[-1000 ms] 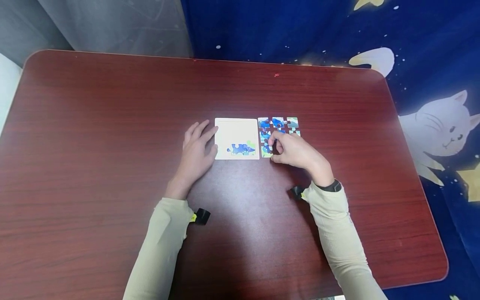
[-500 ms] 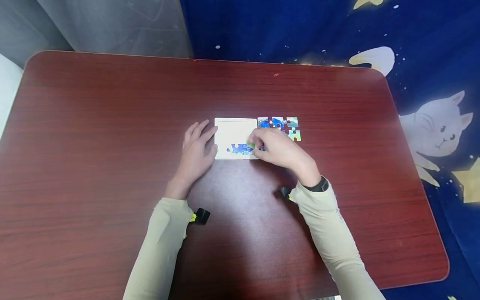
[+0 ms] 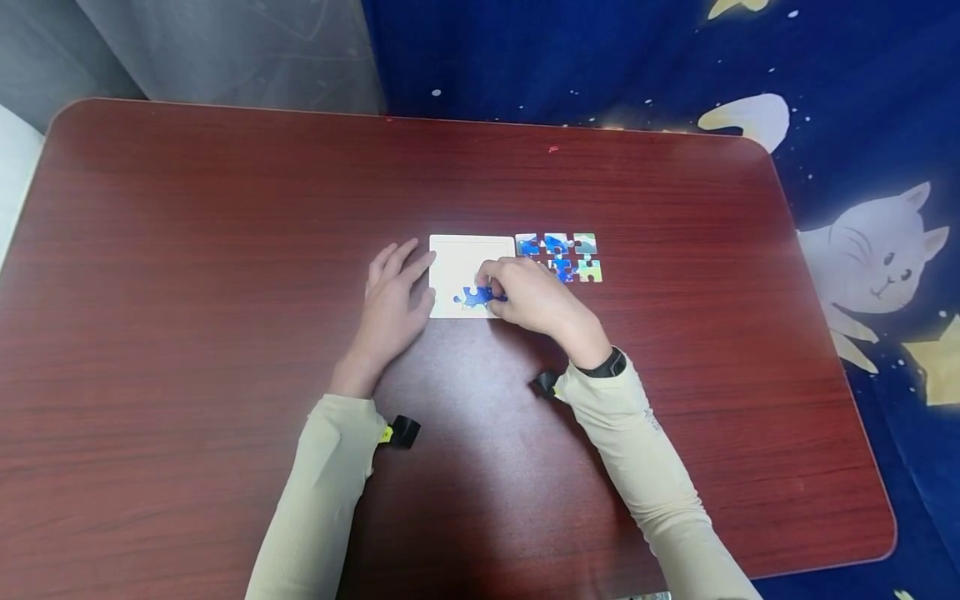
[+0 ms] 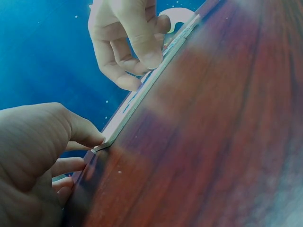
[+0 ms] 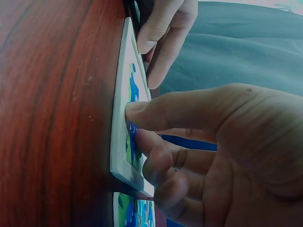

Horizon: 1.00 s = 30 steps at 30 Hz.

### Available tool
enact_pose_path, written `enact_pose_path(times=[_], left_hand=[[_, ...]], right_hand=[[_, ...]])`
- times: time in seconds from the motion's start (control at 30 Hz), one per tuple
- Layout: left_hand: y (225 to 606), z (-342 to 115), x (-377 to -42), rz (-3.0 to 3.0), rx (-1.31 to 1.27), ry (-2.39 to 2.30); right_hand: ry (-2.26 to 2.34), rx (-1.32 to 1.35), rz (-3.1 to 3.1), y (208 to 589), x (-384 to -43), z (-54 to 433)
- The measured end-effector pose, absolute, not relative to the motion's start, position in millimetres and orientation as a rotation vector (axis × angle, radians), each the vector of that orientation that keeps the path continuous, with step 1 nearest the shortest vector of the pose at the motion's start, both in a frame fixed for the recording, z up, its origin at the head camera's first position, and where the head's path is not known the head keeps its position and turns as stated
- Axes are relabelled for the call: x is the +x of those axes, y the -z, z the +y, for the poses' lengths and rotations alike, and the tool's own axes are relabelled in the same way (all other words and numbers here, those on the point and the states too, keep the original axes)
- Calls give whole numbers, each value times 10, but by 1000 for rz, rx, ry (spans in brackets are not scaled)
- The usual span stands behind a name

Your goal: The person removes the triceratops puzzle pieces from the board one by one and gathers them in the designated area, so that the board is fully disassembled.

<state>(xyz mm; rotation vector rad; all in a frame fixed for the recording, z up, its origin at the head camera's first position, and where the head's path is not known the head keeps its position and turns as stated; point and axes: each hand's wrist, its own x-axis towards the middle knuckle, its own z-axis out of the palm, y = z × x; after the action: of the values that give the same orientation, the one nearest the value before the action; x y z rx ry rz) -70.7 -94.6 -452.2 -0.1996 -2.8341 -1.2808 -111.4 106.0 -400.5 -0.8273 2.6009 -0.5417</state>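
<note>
My left hand (image 3: 397,300) rests at the left edge of a white puzzle board (image 3: 453,258), fingers spread and fairly straight. In the left wrist view its thumb touches the board's near corner. My right hand (image 3: 528,292) is over the board's lower right part. Its thumb and index finger pinch a blue puzzle piece (image 5: 133,126) low in the board, mostly covered by the fingertips. Just left of them lies another blue piece (image 3: 474,297) inside the frame. The other right fingers are curled, and the hand hides the board's right edge.
Several more puzzle pieces (image 3: 557,243) lie in rows right of the board, some hidden under the right hand. They stand on a large reddish-brown table (image 3: 225,250). A blue curtain (image 3: 525,58) with a cat print hangs behind.
My right hand has moved left from the loose pieces onto the board, its fingertips now among the blue pieces there. My left hand has stayed at the board's left edge.
</note>
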Motion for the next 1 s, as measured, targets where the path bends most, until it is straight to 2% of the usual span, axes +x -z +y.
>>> enact_pose_path(times=[1.0], left_hand=[[4538, -937, -705, -2825, -200, 1298]], right_hand=[[644, -801, 2531, 4053, -1129, 1090]])
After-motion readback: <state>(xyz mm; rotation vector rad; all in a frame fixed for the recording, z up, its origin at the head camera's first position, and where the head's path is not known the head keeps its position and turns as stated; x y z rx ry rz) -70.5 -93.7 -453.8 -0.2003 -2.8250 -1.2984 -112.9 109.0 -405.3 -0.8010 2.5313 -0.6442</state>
